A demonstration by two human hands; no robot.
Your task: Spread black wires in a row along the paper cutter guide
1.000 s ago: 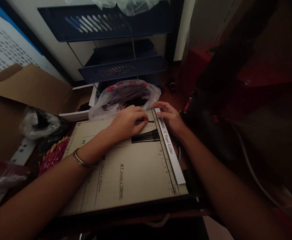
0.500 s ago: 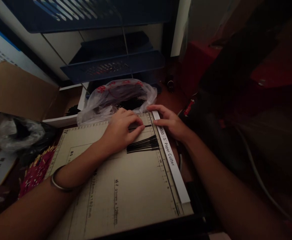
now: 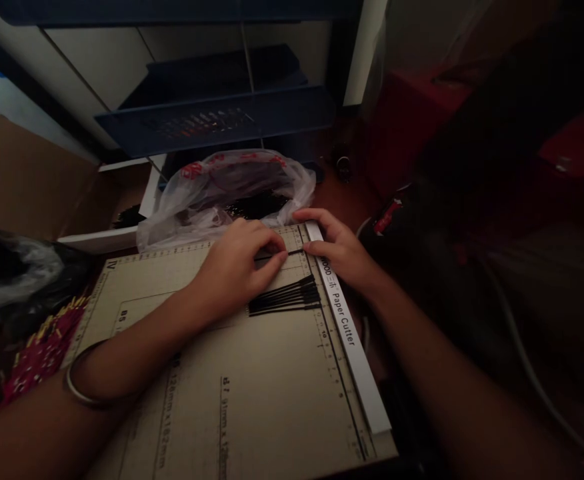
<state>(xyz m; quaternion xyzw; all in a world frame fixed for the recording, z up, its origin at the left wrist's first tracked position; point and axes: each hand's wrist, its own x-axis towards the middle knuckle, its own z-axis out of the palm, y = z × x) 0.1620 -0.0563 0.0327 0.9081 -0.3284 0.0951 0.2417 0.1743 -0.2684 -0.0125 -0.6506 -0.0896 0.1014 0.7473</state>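
A paper cutter board (image 3: 197, 373) with printed grid lines lies below my hands, a white strip (image 3: 355, 353) along its right side. My left hand (image 3: 245, 260) rests near the top of the board, thumb and forefinger pinched on a thin black cord (image 3: 296, 252). My right hand (image 3: 339, 250) reaches over the upper end of the white strip; its thumb is at the cord's right end and its forefinger is stretched out apart. Several black cords (image 3: 289, 297) lie fanned side by side on the board, just below my left hand.
Behind the board sits a clear plastic bag (image 3: 222, 173) with dark items inside. To the left are an open cardboard box (image 3: 105, 237), a black bag (image 3: 52, 287) and a pink bundle with yellow tips (image 3: 47, 350). A blue rack (image 3: 217, 120) stands behind.
The view has shifted slightly, so the board looks a little lower and larger. The black cord now reaches my right thumb, where a small gap showed before.
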